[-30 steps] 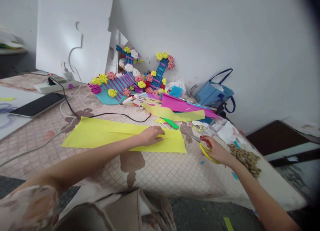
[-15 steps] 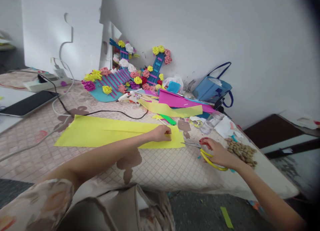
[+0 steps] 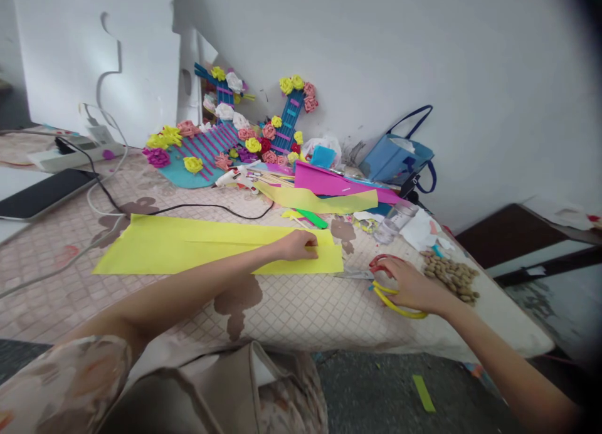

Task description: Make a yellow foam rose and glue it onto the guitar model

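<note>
A long sheet of yellow crepe paper [image 3: 155,246] lies across the table, with a slit or fold line running along its middle. My left hand [image 3: 298,244] rests near the sheet's right end, fingers curled and pinched on the paper. In my right hand [image 3: 409,286] are scissors [image 3: 399,310] with yellow handles, my fingers through the loops. Their metal blades point left, the tips at the lower right corner of the sheet. Whether the blades touch the paper, I cannot tell.
Behind the sheet lie a yellow strip [image 3: 324,202], magenta paper [image 3: 324,180], a green tool [image 3: 310,218] and a glue gun [image 3: 239,177]. Decorated flower pieces [image 3: 202,152] lean at the back. Peanuts [image 3: 451,276] sit right of my right hand. A black cable [image 3: 211,208] crosses behind the paper.
The view has shifted slightly. The scissors' blades sit a little lower against the paper's right corner and look closer together. My left hand keeps its place on the sheet.
</note>
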Tool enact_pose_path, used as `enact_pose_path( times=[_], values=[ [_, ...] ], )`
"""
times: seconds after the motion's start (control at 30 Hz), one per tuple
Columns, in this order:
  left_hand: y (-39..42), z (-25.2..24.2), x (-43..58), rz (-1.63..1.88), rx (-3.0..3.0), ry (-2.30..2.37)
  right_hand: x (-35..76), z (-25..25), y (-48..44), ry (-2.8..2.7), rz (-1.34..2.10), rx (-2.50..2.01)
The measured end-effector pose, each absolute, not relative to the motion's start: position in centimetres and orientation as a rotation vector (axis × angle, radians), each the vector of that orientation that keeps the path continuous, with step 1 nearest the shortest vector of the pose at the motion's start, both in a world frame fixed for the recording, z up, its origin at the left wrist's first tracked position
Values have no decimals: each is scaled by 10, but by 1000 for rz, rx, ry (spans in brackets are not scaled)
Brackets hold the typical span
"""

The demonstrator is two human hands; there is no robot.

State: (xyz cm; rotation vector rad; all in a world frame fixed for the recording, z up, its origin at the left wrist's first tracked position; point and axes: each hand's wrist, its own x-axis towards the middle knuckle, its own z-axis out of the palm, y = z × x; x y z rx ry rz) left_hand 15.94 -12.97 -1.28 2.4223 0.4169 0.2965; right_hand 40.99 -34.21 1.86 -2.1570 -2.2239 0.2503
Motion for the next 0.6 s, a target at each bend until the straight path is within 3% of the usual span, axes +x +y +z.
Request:
enact_pose_path(
  times=[0.27,0.47,0.6],
  values=[
    [-135,-9,160,372,2542,345,406,15,-335,-2294,330,-2094],
    [-140,-4,166,414,2755,-420,406,13,-334,-2302,270,-2064],
    [-137,-17,167,350,2802,-475,404,13,-333,-2338,240,-2055]
  ],
)
